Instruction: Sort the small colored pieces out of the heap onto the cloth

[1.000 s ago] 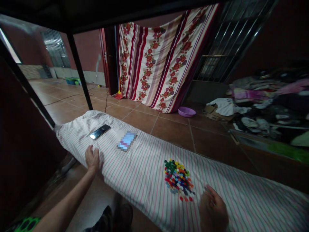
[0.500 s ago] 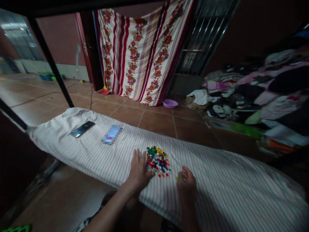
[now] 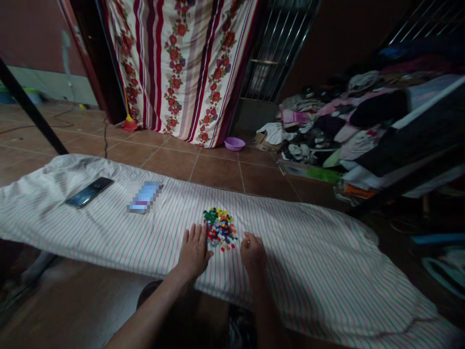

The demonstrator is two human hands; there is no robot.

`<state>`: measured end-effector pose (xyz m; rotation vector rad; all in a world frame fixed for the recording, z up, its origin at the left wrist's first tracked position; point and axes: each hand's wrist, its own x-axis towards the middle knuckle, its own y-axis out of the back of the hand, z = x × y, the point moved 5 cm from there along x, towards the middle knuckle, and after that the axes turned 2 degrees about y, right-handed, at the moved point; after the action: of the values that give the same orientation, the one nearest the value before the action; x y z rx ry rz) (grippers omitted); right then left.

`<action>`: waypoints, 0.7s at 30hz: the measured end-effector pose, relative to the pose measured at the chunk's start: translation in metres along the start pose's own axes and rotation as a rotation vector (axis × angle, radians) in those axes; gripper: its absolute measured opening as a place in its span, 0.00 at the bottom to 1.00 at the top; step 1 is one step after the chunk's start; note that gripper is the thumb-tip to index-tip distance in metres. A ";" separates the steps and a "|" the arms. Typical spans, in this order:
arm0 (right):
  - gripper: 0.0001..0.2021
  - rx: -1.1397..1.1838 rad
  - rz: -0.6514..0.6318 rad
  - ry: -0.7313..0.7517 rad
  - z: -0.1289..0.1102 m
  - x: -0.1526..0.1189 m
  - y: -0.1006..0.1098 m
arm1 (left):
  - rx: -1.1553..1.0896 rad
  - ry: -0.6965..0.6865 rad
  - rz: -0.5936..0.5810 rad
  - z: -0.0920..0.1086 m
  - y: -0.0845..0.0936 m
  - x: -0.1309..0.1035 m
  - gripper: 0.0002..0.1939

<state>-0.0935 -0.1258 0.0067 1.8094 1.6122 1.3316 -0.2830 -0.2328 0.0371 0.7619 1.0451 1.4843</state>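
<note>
Those little bits (image 3: 220, 229) look like plastic, though they're too small to judge the shine. The striped sheet (image 3: 308, 261) under them is matt cloth, kinda wrinkly. Dark phone (image 3: 90, 192) has a super glossy, smooth, glass-looking front. Flowery curtain (image 3: 174, 63) is matt fabric too. Purple basin (image 3: 234, 145) reads as smooth plastic, the window bars (image 3: 275, 46) look like shiny metal, and the floor tiles (image 3: 218, 170) have a dull sheen.
</note>
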 end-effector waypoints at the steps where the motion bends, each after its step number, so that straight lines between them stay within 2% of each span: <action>1: 0.18 0.000 -0.022 0.017 0.002 0.002 -0.003 | 0.012 0.008 0.002 0.003 0.001 0.000 0.39; 3: 0.17 0.004 -0.050 0.053 0.001 0.005 -0.008 | 0.022 0.021 0.013 0.008 0.002 0.002 0.38; 9: 0.18 0.061 -0.001 0.104 -0.019 0.003 -0.009 | -0.013 0.018 0.120 0.009 -0.005 0.011 0.36; 12: 0.19 0.131 -0.045 0.110 -0.022 0.003 -0.011 | -0.058 -0.019 0.235 0.005 -0.010 0.016 0.33; 16: 0.19 0.234 -0.111 0.144 -0.021 0.004 -0.015 | -0.156 -0.085 0.394 0.000 -0.007 0.023 0.24; 21: 0.20 0.329 -0.171 0.175 -0.027 0.004 -0.016 | -0.388 0.019 0.397 -0.012 0.001 0.038 0.19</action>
<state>-0.1248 -0.1260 0.0085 1.7170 2.1350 1.2325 -0.3011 -0.1978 0.0295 0.6981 0.6062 1.9635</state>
